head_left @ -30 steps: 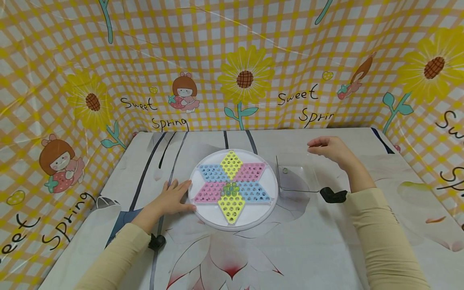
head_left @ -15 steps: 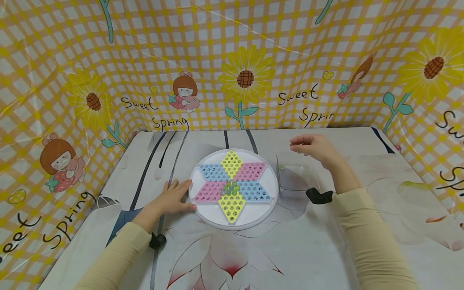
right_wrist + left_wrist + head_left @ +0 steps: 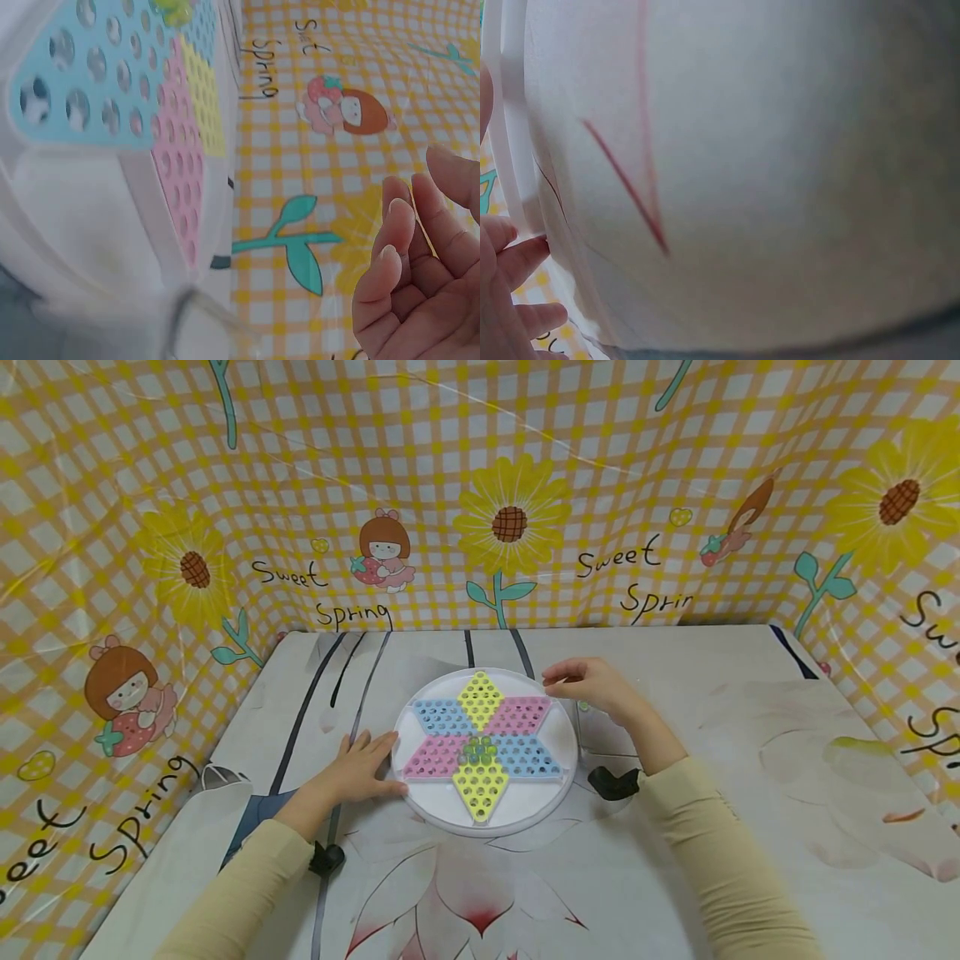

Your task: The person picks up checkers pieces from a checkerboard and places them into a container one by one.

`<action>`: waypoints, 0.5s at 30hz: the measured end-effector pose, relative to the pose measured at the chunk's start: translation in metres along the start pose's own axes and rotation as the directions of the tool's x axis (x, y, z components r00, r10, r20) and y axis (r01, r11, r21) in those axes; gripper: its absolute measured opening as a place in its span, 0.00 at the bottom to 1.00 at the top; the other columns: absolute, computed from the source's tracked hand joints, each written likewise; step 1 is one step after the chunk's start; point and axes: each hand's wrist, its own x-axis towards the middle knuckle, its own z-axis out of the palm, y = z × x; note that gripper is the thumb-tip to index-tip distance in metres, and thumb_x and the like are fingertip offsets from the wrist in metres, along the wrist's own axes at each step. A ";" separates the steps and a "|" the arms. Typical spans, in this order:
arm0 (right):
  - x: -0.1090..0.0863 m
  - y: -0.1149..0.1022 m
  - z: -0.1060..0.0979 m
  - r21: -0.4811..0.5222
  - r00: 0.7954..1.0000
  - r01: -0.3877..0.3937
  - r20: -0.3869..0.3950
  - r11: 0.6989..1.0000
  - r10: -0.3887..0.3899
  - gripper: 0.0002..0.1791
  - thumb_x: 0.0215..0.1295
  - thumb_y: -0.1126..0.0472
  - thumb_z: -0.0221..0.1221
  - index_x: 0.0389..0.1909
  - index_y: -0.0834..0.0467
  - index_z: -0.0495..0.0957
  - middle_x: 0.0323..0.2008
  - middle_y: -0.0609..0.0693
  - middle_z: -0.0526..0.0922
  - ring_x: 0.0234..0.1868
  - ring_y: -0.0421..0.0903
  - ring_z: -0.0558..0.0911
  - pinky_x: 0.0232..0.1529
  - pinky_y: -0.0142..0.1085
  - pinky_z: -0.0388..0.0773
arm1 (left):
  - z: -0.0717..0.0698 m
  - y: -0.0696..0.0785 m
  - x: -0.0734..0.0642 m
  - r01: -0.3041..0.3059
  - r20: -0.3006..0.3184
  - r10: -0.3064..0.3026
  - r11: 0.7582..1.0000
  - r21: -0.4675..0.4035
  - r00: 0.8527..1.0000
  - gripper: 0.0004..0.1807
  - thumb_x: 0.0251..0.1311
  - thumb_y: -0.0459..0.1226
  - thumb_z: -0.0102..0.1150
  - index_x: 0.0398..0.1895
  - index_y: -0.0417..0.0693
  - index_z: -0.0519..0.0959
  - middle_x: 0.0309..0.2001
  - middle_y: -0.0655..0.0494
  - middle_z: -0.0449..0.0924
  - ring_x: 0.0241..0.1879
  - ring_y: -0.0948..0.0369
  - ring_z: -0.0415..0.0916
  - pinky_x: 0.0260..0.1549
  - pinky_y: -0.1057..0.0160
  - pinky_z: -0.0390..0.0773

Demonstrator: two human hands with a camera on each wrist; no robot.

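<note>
A round white Chinese checkers board [image 3: 431,802] lies on the table, its star of yellow, pink and blue points full of holes. Several green marbles [image 3: 477,749] are clustered around its centre. My left hand [image 3: 362,770] rests at the left rim, fingers spread, thumb and fingertips against the edge. Over the board's upper right rim is my right hand [image 3: 592,685], fingers loosely bent; nothing shows between them in the right wrist view [image 3: 420,277]. Partly behind that hand and wrist stands a clear plastic box [image 3: 603,753] with a green marble [image 3: 583,706] inside.
The table [image 3: 420,902] has a cloth printed with flowers and dark stripes. A yellow checked curtain [image 3: 450,435] hangs behind and at both sides. Each wrist wears a black camera mount, such as the right camera mount [image 3: 615,782].
My right hand has moved left from above the clear box to the board's upper right edge. The marble in the box has shifted slightly up and left. The left hand stays put.
</note>
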 end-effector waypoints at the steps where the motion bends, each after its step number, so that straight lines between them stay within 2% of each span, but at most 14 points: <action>1: 0.001 -0.001 0.004 0.000 1.000 0.004 0.009 1.000 -0.004 0.20 0.59 0.57 0.60 0.51 0.63 0.75 0.46 0.58 0.78 0.43 0.47 0.74 0.44 0.37 0.71 | 0.000 0.000 0.000 -0.001 0.000 0.001 1.000 0.001 1.000 0.53 0.49 0.62 0.57 0.70 0.41 0.49 0.70 0.44 0.51 0.68 0.36 0.38 0.62 0.36 0.35; 8: 0.006 -0.002 0.026 -0.003 0.995 0.021 0.096 1.000 -0.020 0.21 0.59 0.58 0.59 0.51 0.65 0.74 0.46 0.57 0.79 0.41 0.46 0.75 0.43 0.37 0.74 | -0.001 0.000 0.000 0.000 0.001 0.000 1.000 0.002 1.000 0.53 0.49 0.62 0.57 0.70 0.41 0.49 0.70 0.44 0.51 0.68 0.35 0.38 0.62 0.36 0.34; 12: 0.007 -0.002 0.038 -0.017 0.993 0.019 0.115 1.000 -0.017 0.20 0.59 0.59 0.58 0.51 0.65 0.75 0.43 0.56 0.79 0.40 0.46 0.75 0.42 0.35 0.75 | 0.000 0.000 0.000 -0.002 -0.002 0.002 1.000 -0.001 1.000 0.53 0.49 0.61 0.57 0.70 0.40 0.50 0.70 0.44 0.51 0.67 0.35 0.39 0.62 0.36 0.35; 15: 0.008 0.000 0.046 0.009 0.992 -0.006 0.125 1.000 0.004 0.20 0.59 0.60 0.59 0.50 0.65 0.75 0.43 0.55 0.80 0.40 0.46 0.75 0.41 0.34 0.75 | 0.000 0.000 0.000 -0.002 -0.002 0.002 1.000 -0.002 1.000 0.53 0.49 0.61 0.57 0.70 0.40 0.50 0.70 0.44 0.51 0.67 0.35 0.39 0.62 0.36 0.35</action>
